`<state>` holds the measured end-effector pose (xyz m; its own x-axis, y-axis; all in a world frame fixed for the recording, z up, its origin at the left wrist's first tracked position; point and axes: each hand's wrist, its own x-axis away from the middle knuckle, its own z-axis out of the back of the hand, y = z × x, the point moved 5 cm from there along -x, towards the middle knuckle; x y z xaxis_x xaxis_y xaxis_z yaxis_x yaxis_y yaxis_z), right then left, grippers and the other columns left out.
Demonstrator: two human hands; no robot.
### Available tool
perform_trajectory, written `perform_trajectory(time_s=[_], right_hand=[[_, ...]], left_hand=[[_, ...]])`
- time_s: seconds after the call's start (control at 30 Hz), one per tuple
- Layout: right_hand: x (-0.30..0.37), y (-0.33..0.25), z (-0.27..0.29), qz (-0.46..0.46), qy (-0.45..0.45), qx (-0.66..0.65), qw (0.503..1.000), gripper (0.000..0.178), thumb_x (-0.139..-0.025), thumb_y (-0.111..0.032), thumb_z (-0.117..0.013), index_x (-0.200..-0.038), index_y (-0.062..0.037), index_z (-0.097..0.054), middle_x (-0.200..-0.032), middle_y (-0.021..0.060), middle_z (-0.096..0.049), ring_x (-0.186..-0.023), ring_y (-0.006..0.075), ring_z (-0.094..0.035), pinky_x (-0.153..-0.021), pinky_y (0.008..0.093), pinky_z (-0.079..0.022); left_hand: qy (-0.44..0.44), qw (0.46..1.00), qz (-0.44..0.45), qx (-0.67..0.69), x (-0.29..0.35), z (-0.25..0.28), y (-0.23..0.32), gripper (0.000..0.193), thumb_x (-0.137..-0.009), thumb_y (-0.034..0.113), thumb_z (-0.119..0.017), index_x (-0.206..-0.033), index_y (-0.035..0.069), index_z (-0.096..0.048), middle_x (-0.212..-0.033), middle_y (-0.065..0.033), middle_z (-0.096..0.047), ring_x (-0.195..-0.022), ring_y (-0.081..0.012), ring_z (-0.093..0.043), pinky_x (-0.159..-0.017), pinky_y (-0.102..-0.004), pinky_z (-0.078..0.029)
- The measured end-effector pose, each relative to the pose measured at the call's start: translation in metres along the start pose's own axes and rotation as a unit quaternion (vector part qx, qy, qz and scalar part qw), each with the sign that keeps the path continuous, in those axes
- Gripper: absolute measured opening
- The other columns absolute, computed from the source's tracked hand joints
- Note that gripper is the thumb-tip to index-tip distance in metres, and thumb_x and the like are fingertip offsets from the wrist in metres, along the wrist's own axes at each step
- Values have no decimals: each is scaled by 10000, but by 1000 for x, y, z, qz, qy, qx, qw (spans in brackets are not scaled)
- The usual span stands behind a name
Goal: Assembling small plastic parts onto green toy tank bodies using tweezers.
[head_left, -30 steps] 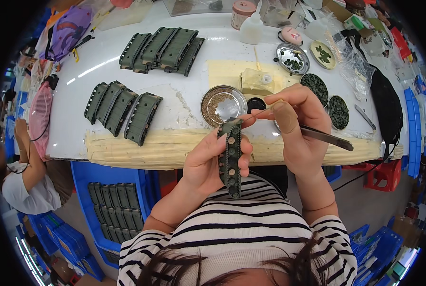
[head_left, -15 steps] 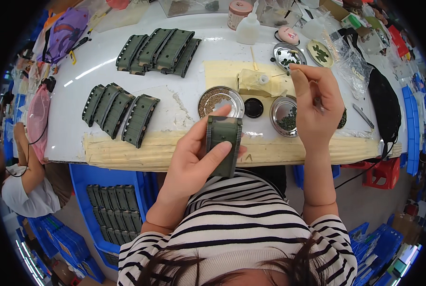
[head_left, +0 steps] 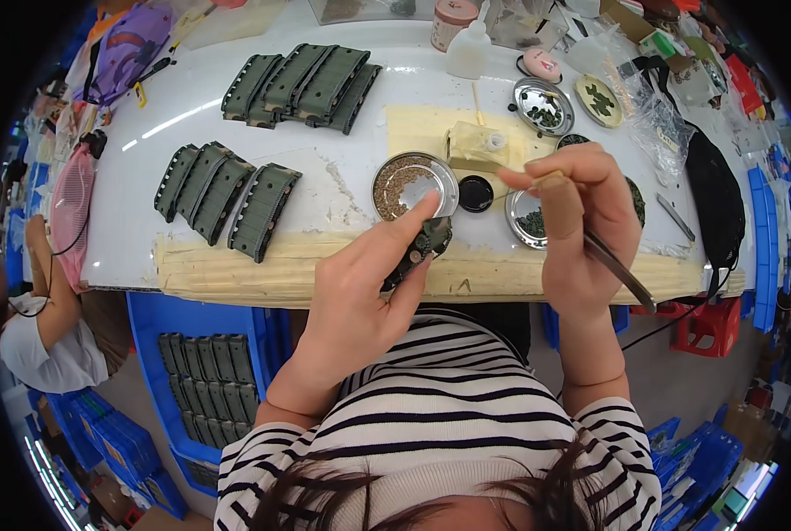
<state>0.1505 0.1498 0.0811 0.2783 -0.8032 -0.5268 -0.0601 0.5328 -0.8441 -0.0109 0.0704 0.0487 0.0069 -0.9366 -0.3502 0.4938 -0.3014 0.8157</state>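
My left hand [head_left: 357, 279] is closed around a green camouflage plastic piece [head_left: 432, 237], turned so that its narrow end shows; much of it is hidden by my fingers. My right hand [head_left: 588, 232] pinches a thin stick [head_left: 509, 189] between thumb and fingers, its tip pointing left towards the held piece, apart from it. Metal tweezers [head_left: 621, 273] also sit in that hand, tucked against the palm. Beyond my hands are a round tin [head_left: 426, 184] of brown granules, a black round cap [head_left: 476, 193] and a tin of small green parts [head_left: 526, 212].
A tape-wrapped block with a small bottle [head_left: 477, 146] stands behind the cap. More camouflage pieces [head_left: 263, 212] lie at left and far left. A blue crate [head_left: 152, 323] of them is below the table edge. Farther right are small-part dishes [head_left: 544, 106] and a craft knife [head_left: 676, 218].
My left hand has tipped the camouflage piece from its broad face to its end. My right hand has come down and nearer, and the tweezers in it now show.
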Motion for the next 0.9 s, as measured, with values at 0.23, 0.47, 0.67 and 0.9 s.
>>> perform_trajectory(time_s=[0.23,0.47,0.67,0.9], right_hand=[[10,11,-20,-47,-56,-70,995,89,-926,-26,-555,-962,55,-562,-895,70,-593,-762,79,-602,-668,198,-502],[11,9,-21,-58,-96,-36,993,144,-952,-87,-518,-972,56,-524,-891,67,-524,-797,99,-586,-765,300,-551],[11,7,-23,-64,-120,-4,991,165,-962,-108,-508,-977,56,-502,-891,63,-486,-807,102,-571,-820,348,-574],[11,10,-21,-57,-64,-80,993,119,-940,-61,-547,-978,51,-551,-876,63,-595,-734,85,-606,-679,217,-517]], left_hand=[[-48,998,26,-42,0,-4,7,520,-755,-104,-607,-1259,15,-562,-853,-145,-631,-716,-235,-610,-683,-259,-474],[-25,998,-17,-59,3,-8,3,517,-750,-33,-606,-1257,52,-543,-844,-116,-608,-693,-295,-604,-596,-372,-488],[-18,998,-25,-62,3,-7,5,528,-740,-39,-602,-1257,51,-539,-846,-111,-607,-694,-291,-605,-595,-372,-489],[-31,998,-5,-47,2,-4,7,512,-743,-86,-602,-1244,15,-559,-869,-149,-621,-726,-257,-623,-665,-302,-489]])
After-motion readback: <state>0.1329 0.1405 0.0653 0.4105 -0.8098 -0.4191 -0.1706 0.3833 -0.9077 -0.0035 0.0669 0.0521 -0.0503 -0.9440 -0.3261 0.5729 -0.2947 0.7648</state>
